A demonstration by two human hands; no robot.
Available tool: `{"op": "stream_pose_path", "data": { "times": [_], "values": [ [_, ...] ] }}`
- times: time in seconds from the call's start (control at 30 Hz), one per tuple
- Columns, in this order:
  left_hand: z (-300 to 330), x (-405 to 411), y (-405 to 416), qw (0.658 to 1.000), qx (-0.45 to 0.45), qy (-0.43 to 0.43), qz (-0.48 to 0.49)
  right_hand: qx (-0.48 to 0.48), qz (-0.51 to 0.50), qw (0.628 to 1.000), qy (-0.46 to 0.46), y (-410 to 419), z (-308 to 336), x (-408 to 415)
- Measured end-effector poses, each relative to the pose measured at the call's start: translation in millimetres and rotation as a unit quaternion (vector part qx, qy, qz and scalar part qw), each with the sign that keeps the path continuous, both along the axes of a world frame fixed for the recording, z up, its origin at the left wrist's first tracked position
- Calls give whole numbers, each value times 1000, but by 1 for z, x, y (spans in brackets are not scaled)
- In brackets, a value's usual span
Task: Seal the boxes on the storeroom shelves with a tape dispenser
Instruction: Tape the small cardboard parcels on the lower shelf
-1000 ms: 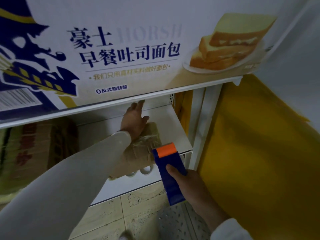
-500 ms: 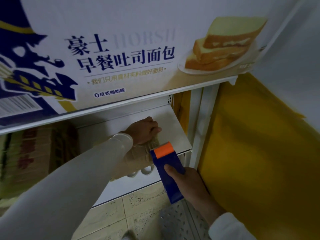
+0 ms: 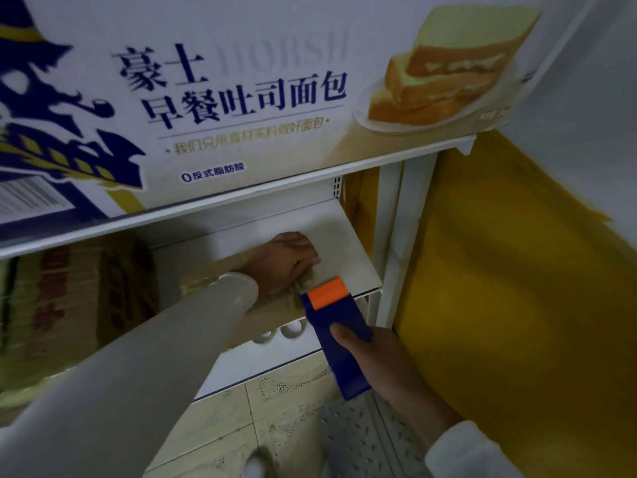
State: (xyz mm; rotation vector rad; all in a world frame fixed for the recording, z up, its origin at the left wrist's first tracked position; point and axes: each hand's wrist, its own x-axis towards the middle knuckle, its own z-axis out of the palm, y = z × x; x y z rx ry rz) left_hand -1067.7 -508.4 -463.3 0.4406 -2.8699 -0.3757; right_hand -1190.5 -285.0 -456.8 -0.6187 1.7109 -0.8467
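Low on white storeroom shelf [image 3: 348, 250]: left hand [image 3: 287, 262] curling around small brown box [image 3: 265, 312], right hand [image 3: 375, 357] gripping blue tape dispenser [image 3: 339, 334]. Taping probably just starting.

**Around the Storeroom**

A yellow wall [image 3: 517, 288] fills the right side, with a pale grey wall [image 3: 586, 115] above it. The floor tiles [image 3: 275, 391] are beige with small dotted patterns. A grey mat [image 3: 362, 439] with little holes lies on the floor near the bottom. The tip of a white shoe [image 3: 253, 469] peeks in at the bottom edge. A white post [image 3: 389, 253] stands upright next to the yellow wall.
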Motion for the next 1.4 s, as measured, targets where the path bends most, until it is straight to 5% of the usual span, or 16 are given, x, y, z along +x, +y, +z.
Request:
{"op": "stream_pose_path", "data": {
  "times": [0.37, 0.6, 0.9, 1.17, 1.33, 1.4],
  "values": [
    [-4, 3, 10, 1000, 7, 6, 24, 109, -10, 994, 5, 2, -16, 10],
    [1, 5, 8, 999, 38, -12, 35, 173, 169, 938, 250, -16, -45, 1],
    [-5, -11, 26, 977, -81, -174, 95, 92, 25, 979, 180, 5, -39, -11],
    [0, -8, 34, 979, -56, -170, 100, 30, -41, 993, 107, 19, -27, -7],
    [20, 34, 36, 990, -32, -41, 134, -2, -60, 996, 74, 34, -16, -6],
    [18, 70, 36, 984, -16, -57, 168, -13, -56, 997, 60, 35, -10, -5]
  ]
}}
